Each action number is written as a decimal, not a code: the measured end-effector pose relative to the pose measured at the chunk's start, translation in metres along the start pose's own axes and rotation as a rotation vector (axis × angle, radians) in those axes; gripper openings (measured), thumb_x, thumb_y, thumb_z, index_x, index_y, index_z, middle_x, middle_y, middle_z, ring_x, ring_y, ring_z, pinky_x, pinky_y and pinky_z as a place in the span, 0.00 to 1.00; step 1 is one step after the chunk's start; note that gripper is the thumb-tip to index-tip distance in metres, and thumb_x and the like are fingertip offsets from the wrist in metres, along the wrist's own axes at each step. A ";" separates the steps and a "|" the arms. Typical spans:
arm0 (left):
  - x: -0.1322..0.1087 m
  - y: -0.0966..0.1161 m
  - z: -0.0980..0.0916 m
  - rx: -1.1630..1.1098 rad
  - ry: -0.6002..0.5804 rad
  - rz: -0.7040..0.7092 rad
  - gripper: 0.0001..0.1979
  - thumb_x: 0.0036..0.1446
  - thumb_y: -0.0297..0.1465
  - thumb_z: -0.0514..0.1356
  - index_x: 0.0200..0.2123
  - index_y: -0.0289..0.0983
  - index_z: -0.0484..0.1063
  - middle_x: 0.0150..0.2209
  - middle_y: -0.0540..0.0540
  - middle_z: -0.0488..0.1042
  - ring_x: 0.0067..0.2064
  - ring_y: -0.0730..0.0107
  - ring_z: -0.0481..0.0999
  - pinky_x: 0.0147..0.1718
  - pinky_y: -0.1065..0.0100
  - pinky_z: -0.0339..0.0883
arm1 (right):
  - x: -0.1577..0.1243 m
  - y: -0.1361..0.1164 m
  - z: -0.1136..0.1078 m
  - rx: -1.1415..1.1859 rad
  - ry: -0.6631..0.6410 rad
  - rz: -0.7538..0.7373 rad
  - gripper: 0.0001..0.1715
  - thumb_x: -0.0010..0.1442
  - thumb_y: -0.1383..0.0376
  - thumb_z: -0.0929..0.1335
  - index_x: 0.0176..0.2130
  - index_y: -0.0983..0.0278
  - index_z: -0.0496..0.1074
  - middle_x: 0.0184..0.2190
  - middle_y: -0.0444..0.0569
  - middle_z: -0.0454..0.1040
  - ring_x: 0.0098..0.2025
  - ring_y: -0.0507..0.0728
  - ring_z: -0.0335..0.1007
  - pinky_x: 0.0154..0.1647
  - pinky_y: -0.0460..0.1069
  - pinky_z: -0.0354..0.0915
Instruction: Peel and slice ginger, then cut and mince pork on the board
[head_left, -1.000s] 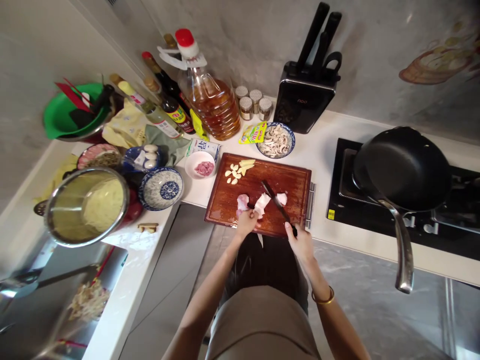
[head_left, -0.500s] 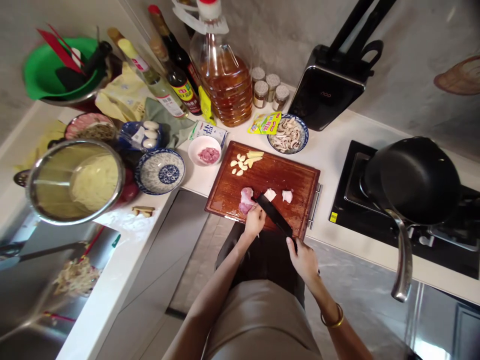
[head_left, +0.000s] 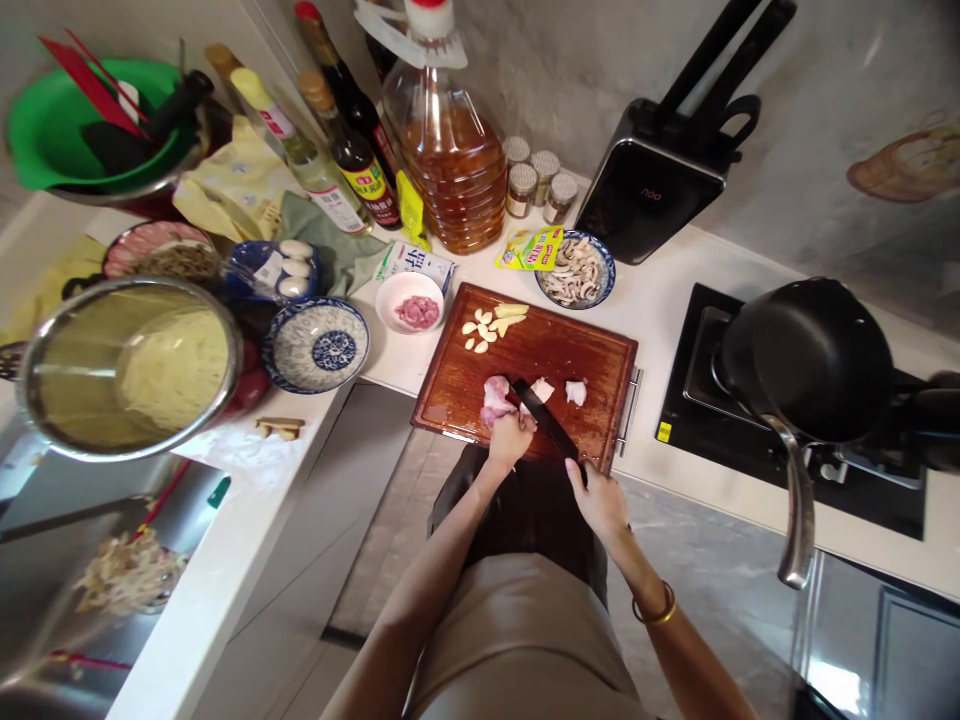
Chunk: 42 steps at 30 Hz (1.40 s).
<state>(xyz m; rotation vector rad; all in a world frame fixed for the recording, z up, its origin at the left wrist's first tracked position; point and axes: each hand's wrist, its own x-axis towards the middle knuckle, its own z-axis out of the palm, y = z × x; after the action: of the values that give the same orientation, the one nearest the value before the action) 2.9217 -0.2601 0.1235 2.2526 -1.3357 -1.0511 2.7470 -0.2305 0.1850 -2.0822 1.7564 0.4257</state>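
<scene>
Step in hand, as judged: sectioning raw meat on the wooden cutting board (head_left: 600,352), which lies on the desk (head_left: 651,280).

Right hand (head_left: 598,503): fingers wrapped around the handle of the knife (head_left: 549,416). The dark blade points away from the body and slants to the left.

Left hand (head_left: 511,440): fingers bent at the near end of the meat, close beside the blade. Whether they pinch the meat or only press on it cannot be told.

Workpiece location: three portions lie across the near half of the board. The large piece (head_left: 496,392) is left of the blade tip; the middle piece (head_left: 543,387) is partly hidden by the blade; the small piece (head_left: 576,392) lies apart on the right. Contact between cutting edge and meat cannot be confirmed from this view.

Garlic cloves (head_left: 481,330) and pale slices (head_left: 511,316) occupy the far left area of the board, well apart from the blade.

Next-move requirement, as judged: steady the meat, tuck the left fingertips back from the blade, and align the edge before applying pressure. The wet-looking meat may slip if held loosely
</scene>
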 end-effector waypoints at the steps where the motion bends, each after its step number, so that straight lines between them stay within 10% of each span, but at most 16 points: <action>1: 0.000 0.002 -0.001 0.036 -0.003 -0.009 0.12 0.54 0.31 0.50 0.31 0.32 0.72 0.28 0.41 0.74 0.32 0.67 0.74 0.34 0.70 0.64 | 0.001 -0.002 0.001 -0.008 -0.002 0.013 0.32 0.63 0.49 0.49 0.40 0.63 0.71 0.29 0.53 0.75 0.29 0.56 0.73 0.28 0.47 0.60; 24: -0.010 0.021 -0.006 0.297 -0.073 -0.043 0.16 0.54 0.33 0.51 0.35 0.30 0.74 0.32 0.35 0.74 0.37 0.59 0.75 0.39 0.64 0.65 | 0.068 -0.047 -0.007 -0.142 0.078 0.016 0.37 0.59 0.44 0.50 0.37 0.67 0.72 0.28 0.58 0.75 0.32 0.60 0.73 0.31 0.49 0.62; 42: -0.004 0.009 -0.010 0.359 -0.012 -0.037 0.19 0.56 0.34 0.47 0.31 0.29 0.75 0.30 0.35 0.74 0.35 0.59 0.75 0.36 0.65 0.66 | 0.065 -0.019 0.015 -0.216 0.186 -0.008 0.37 0.58 0.42 0.50 0.34 0.67 0.70 0.26 0.55 0.74 0.30 0.57 0.72 0.27 0.45 0.58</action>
<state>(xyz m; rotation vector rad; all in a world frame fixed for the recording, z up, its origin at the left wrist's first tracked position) 2.9223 -0.2621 0.1371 2.5350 -1.6011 -0.8948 2.7771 -0.2767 0.1433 -2.3444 1.8783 0.4501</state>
